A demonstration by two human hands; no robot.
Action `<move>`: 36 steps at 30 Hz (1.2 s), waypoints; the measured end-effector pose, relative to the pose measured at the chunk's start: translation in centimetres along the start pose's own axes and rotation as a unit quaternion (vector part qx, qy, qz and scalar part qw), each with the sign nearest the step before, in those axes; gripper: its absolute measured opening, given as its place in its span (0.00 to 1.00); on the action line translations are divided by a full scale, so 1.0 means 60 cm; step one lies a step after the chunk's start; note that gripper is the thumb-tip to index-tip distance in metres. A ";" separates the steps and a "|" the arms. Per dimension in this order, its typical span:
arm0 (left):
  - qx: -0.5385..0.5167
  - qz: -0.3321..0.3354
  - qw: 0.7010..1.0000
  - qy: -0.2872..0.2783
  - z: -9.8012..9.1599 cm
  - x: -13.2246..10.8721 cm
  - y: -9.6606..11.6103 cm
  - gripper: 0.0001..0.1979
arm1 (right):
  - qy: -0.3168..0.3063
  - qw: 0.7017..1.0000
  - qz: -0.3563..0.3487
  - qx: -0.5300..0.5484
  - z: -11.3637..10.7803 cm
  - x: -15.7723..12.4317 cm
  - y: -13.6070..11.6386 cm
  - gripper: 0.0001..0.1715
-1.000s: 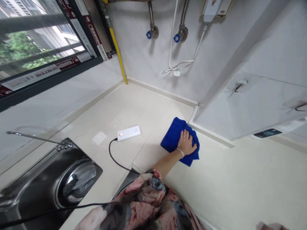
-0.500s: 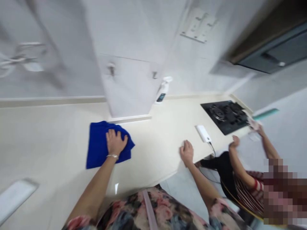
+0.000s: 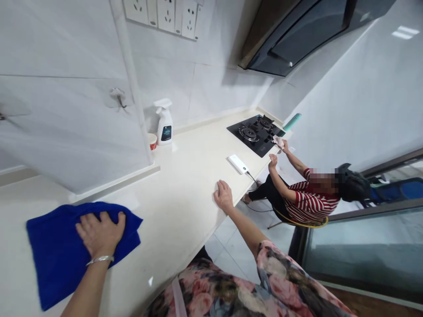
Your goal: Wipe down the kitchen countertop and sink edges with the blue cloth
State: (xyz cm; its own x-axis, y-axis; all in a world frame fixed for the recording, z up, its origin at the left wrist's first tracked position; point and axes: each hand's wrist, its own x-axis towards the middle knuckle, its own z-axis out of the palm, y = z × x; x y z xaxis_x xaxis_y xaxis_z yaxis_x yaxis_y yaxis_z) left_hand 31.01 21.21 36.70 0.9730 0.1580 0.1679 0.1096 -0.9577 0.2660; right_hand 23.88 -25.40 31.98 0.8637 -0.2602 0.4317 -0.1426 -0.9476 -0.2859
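Note:
My left hand (image 3: 100,232) lies flat, fingers spread, on a blue cloth (image 3: 53,253) spread on the pale countertop (image 3: 178,193) at the lower left. A silver bangle sits on that wrist. My right hand (image 3: 224,196) rests palm down at the counter's front edge, fingers loosely together, holding nothing. A white power bank (image 3: 238,164) with a black cable lies a little beyond my right hand.
A white spray bottle (image 3: 164,122) and a small red-rimmed cup (image 3: 152,141) stand against the wall. A black gas hob (image 3: 256,133) sits at the far end. Another person in a striped top (image 3: 309,200) sits by the counter's end, wiping near the hob. Wall sockets (image 3: 161,13) hang above.
The view has swung right along the counter, from the sink corner to the hob end. My left hand stays on the blue cloth; my right hand and the other person have come into view.

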 end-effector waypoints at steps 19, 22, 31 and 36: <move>0.038 0.001 0.999 0.005 0.010 0.002 -0.001 0.39 | -0.010 1.000 0.007 0.003 -0.005 0.002 -0.004 0.30; 0.042 0.005 0.999 0.006 0.013 0.002 -0.003 0.39 | -0.009 1.000 0.008 0.003 -0.005 0.001 -0.004 0.29; 0.043 0.012 0.999 0.024 0.018 0.001 -0.005 0.38 | -0.016 1.000 0.012 0.001 -0.007 0.001 -0.005 0.29; 0.035 0.001 0.999 0.004 0.009 0.000 0.000 0.39 | -0.022 1.000 0.015 0.003 -0.007 0.001 -0.006 0.29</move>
State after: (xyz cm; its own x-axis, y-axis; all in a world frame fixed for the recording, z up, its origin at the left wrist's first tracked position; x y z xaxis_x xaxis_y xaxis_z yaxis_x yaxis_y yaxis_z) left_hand 31.14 21.07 36.18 0.9715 0.1583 0.1763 0.1226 -0.9725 0.1978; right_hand 23.79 -25.15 32.49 0.8797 -0.2804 0.3841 -0.1665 -0.9381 -0.3037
